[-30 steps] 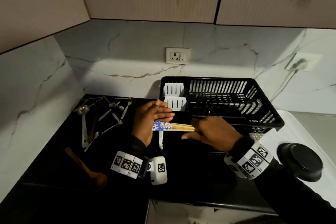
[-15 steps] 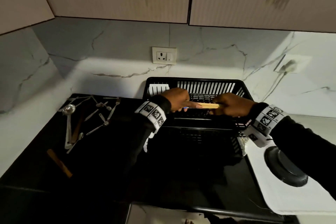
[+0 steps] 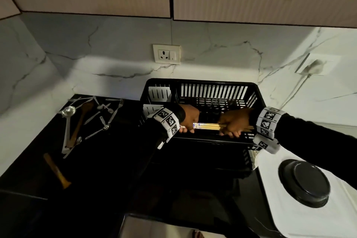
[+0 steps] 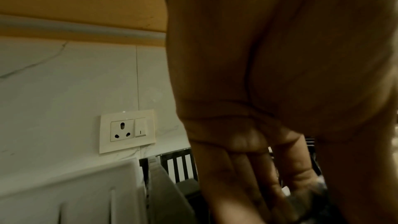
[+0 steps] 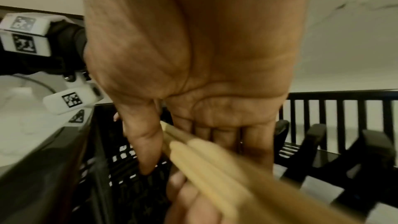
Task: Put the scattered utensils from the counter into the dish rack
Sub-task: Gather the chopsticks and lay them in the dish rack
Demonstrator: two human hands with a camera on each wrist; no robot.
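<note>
A bundle of wooden chopsticks (image 3: 208, 126) with blue-patterned ends lies level inside the black dish rack (image 3: 201, 84), near its front wall. My left hand (image 3: 190, 120) grips the patterned end and my right hand (image 3: 232, 123) grips the plain end. In the right wrist view the chopsticks (image 5: 206, 159) run blurred between thumb and fingers above the rack floor (image 5: 137, 186). Several metal spoons and forks (image 3: 100, 120), a ladle (image 3: 68, 112) and two wooden utensils (image 3: 57, 170) lie scattered on the black counter (image 3: 108, 160) to the left.
White cutlery holders (image 3: 159, 93) sit in the rack's left end. A wall socket (image 3: 166, 54) is above the rack. To the right a white surface (image 3: 270, 208) carries a black round lid (image 3: 304, 181). Cabinets hang overhead.
Both hands carried the chopsticks from above the counter into the rack and lowered them toward its floor near the front wall. The head view shifted right.
</note>
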